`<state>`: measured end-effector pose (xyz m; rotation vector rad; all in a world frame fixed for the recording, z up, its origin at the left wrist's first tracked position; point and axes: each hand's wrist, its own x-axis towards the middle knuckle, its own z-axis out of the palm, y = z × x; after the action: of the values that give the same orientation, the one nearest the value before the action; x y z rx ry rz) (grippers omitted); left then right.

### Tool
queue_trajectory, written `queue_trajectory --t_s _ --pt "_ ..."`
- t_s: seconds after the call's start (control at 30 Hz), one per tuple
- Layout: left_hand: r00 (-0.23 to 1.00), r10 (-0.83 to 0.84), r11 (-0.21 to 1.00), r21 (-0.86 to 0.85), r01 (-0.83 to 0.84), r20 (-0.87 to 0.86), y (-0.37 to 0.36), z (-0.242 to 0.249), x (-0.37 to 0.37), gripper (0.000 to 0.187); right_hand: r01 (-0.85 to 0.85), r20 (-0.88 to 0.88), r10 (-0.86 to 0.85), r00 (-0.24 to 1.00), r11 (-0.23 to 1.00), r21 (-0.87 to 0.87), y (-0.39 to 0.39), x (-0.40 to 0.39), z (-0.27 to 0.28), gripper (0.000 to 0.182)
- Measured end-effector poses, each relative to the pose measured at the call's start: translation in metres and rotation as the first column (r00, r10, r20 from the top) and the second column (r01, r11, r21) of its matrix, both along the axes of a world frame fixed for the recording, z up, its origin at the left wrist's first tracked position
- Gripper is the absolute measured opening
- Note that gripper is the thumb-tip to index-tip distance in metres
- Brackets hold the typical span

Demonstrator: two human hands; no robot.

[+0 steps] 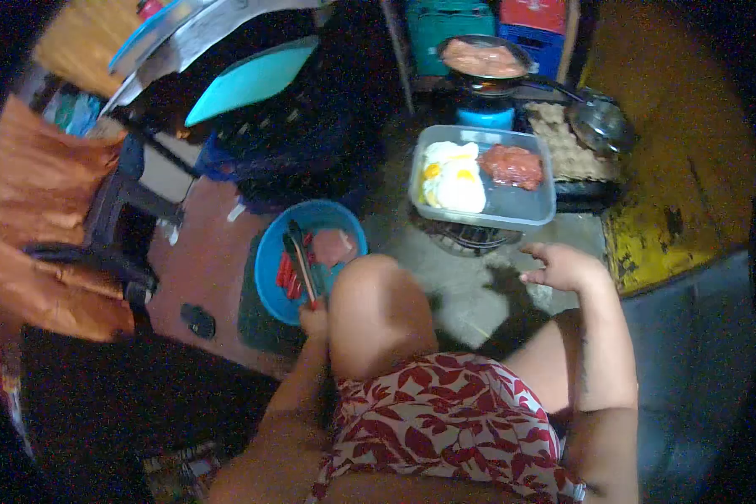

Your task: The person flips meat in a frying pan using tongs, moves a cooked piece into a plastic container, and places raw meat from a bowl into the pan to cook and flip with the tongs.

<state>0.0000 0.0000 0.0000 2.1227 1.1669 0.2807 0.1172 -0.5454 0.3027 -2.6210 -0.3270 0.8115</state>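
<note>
My left hand (pixel 313 322) is closed around the lower end of a pair of tongs (pixel 299 252), whose dark end reaches over a blue basin (pixel 261 273). Inside the basin are red sausages (pixel 289 277) and round pink meat slices (pixel 334 247). My right hand (pixel 563 267) hangs in the air with fingers apart, holding nothing. Just beyond it stands a clear plastic container (pixel 512 220) with fried eggs (pixel 460 186) on the left and reddish meat (pixel 512 166) on the right. Farther back, a frying pan (pixel 525 59) holds pink meat slices (pixel 481 59).
Below the pan is a blue burner or canister (pixel 485 118). An egg tray (pixel 554 139) and a glass lid (pixel 601 128) lie to its right. Green (pixel 451 25) and red (pixel 533 13) crates stand behind. A yellow worn panel (pixel 676 218) borders the right; a dark stool (pixel 130 197) is left.
</note>
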Motion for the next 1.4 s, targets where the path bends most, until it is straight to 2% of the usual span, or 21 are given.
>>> queue_trajectory --t_s 0.03,0.07,0.1,0.2,0.27,0.33,0.4,0.43,0.5,0.6,0.73,0.8,0.83,0.9,1.03,1.1,1.17,1.23,1.3,1.37,1.4 --pt "0.999 -0.035 0.999 -0.001 0.035 0.005 -0.001 0.005 0.016 0.052 -0.05 0.008 0.05 0.999 0.999 -0.018 0.008 -0.002 0.003 0.07" --pt "0.991 -0.08 0.996 0.023 0.083 -0.104 0.005 0.016 0.013 0.052 -0.101 0.016 0.101 0.995 0.994 -0.037 0.016 -0.003 0.005 0.07" --pt "0.976 -0.119 0.991 0.042 0.128 -0.184 -0.024 0.025 0.021 0.053 -0.069 0.047 0.072 0.996 0.996 -0.048 -0.007 -0.001 0.013 0.07" --pt "0.95 -0.199 0.963 0.132 0.235 -0.24 -0.019 0.05 0.012 0.054 -0.069 -0.009 0.068 0.998 0.995 -0.074 -0.007 -0.003 0.006 0.068" --pt "0.954 -0.222 0.954 0.158 0.256 -0.202 -0.002 0.029 0.012 0.053 -0.078 0.038 0.08 0.996 0.996 -0.045 -0.01 -0.005 0.007 0.067" --pt "0.957 -0.235 0.947 0.183 0.265 -0.17 0.004 0.03 0.016 0.052 -0.1 0.08 0.101 0.992 0.995 -0.017 -0.01 -0.005 0.011 0.067" --pt "0.912 -0.161 0.961 0.152 0.232 -0.376 0.008 0.037 0.02 0.046 -0.079 -0.002 0.079 0.997 0.995 -0.058 -0.011 -0.004 0.015 0.069" --pt "0.913 -0.17 0.958 0.156 0.242 -0.372 0.009 0.044 0.022 0.046 -0.068 0.004 0.068 0.998 0.996 -0.055 -0.011 -0.004 0.014 0.069" --pt "0.935 -0.025 0.951 0.279 0.131 -0.352 0.005 0.061 0.023 0.043 -0.083 0.007 0.083 0.997 0.995 -0.052 -0.012 -0.003 0.008 0.069" --pt "0.937 -0.116 0.942 0.263 0.209 -0.33 -0.008 0.087 0.021 0.043 -0.097 0.015 0.097 0.995 0.995 -0.005 -0.014 -0.003 -0.002 0.069" --pt "0.926 -0.216 0.916 0.263 0.302 -0.31 0.011 0.057 0.022 0.042 -0.089 0.01 0.089 0.996 0.996 0.016 -0.014 -0.008 0.006 0.069" --pt "0.938 -0.034 0.861 0.466 0.203 -0.346 0.012 0.049 0.021 0.037 -0.087 0.047 0.086 0.995 0.996 0.007 -0.015 -0.008 0.002 0.068" --pt "0.937 -0.036 0.859 0.468 0.206 -0.347 0.015 0.048 0.021 0.037 -0.084 0.046 0.083 0.995 0.996 0.01 -0.016 -0.008 0.001 0.068" --pt "0.949 0.048 0.901 0.424 0.094 -0.312 0.021 0.047 0.022 0.034 -0.104 0.04 0.104 0.994 0.994 -0.012 -0.017 -0.005 0.0 0.068" --pt "0.94 0.03 0.901 0.416 0.122 -0.339 0.025 0.046 0.018 0.034 -0.092 0.039 0.092 0.995 0.996 -0.005 -0.018 -0.006 0.003 0.067" --pt "0.911 0.011 0.948 0.293 0.122 -0.413 0.023 0.047 0.019 0.037 -0.1 0.053 0.098 0.994 0.994 0.036 -0.019 -0.007 -0.001 0.066" --pt "0.911 0.03 0.944 0.311 0.109 -0.41 -0.039 0.121 0.013 0.039 -0.102 0.053 0.1 0.994 0.994 0.026 -0.017 -0.008 0.002 0.066" --pt "0.913 0.049 0.941 0.326 0.094 -0.405 -0.051 0.138 0.017 0.041 -0.104 0.053 0.103 0.993 0.995 0.012 -0.016 -0.008 0.005 0.066" --pt "0.943 -0.129 0.89 0.385 0.246 -0.306 -0.013 0.118 0.038 0.046 -0.139 0.047 0.138 0.989 0.99 0.015 -0.015 -0.007 0.004 0.067" --pt "0.953 -0.303 0.843 0.474 0.256 0.023 -0.017 0.143 0.074 0.052 -0.134 0.076 0.13 0.989 0.99 0.052 -0.015 -0.004 -0.002 0.067" --pt "0.896 -0.396 0.831 0.493 0.257 0.2 -0.029 0.166 0.094 0.055 -0.135 0.106 0.125 0.986 0.987 0.092 -0.013 -0.004 -0.003 0.067"
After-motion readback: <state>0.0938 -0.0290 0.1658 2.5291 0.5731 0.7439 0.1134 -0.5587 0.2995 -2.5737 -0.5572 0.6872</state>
